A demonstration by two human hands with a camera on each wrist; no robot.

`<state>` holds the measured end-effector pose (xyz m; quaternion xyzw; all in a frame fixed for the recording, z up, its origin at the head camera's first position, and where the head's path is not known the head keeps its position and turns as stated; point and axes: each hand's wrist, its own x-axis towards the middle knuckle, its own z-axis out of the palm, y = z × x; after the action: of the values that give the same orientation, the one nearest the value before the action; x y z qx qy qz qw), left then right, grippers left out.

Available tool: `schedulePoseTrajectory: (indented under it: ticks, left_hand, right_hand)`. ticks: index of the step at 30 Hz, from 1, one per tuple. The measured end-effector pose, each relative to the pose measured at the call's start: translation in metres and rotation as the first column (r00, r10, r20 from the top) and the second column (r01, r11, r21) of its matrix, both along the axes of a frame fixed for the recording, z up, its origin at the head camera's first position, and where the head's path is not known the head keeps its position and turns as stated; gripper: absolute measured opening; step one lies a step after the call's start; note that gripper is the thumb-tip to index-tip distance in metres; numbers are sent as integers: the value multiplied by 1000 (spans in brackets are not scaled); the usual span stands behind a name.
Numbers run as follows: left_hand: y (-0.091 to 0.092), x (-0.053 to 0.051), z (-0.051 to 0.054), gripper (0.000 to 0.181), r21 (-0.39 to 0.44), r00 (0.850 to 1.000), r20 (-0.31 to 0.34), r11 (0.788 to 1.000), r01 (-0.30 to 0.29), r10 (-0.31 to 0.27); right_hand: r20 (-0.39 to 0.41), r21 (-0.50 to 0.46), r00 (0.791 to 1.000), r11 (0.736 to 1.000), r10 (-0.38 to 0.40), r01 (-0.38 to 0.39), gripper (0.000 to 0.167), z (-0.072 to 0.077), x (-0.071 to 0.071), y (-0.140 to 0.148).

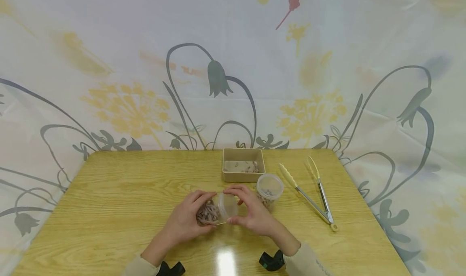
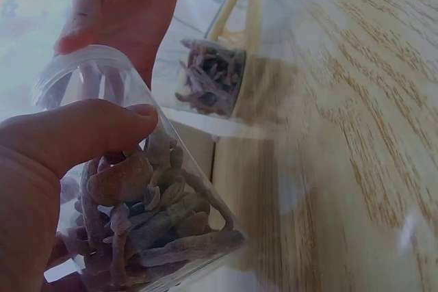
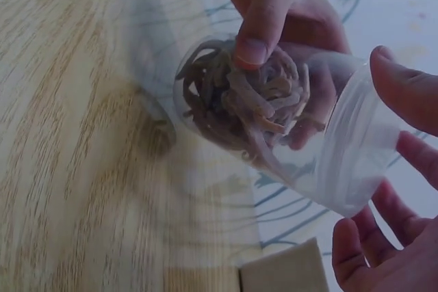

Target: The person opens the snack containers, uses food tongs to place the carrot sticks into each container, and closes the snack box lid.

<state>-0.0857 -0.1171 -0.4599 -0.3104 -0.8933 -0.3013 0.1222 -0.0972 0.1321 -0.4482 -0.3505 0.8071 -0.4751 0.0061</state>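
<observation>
My left hand [image 1: 185, 218] grips a clear plastic jar [image 1: 208, 213], tilted on its side above the table. Greyish-brown dried strips fill its lower part, as the left wrist view shows through the jar wall [image 2: 157, 217]. The round translucent lid [image 1: 229, 205] sits on the end that faces right. Around that lid my right hand [image 1: 256, 216] has its thumb on one side and fingers on the other. In the right wrist view the thumb [image 3: 404, 94] touches the lid's edge. A second lidded jar [image 1: 270, 186] of similar pieces stands just beyond the right hand.
A beige rectangular box [image 1: 243, 178] with a few scraps inside stands at the table's back edge. Spread tongs [image 1: 314, 202] with cream tips lie to the right. Behind the wooden table [image 1: 120, 195] hangs a flower-patterned curtain [image 1: 233, 106].
</observation>
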Motion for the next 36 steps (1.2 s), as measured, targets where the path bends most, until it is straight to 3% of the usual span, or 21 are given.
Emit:
schedulePoseTrajectory:
  ticks: [11,20,26,29,33,36]
  left_hand:
    - [3,-1,-3,88,24,998,57,999,-36,34]
    - [3,-5,-9,86,136,990,125,987,-84,67]
    - [3,-8,-14,87,173,981,167,976,-129,100]
    - [2,-10,-15,87,216,972,217,966,-142,94]
    - [0,-13,-18,88,257,946,313,950,-175,89]
    - [-1,-14,-19,89,259,931,350,945,-199,100]
  right_hand:
    - [-60,-69,994,993,-95,91,62,2,1,-7]
    - [-55,-164,992,981,-113,103,53,5,2,-8]
    - [-72,-220,993,972,-97,79,47,19,7,-7]
    - [-52,-259,995,963,-88,72,47,17,5,-4]
    - [-17,-287,996,955,-89,81,51,5,0,0]
    - [-23,-294,996,953,-82,72,52,1,-1,3]
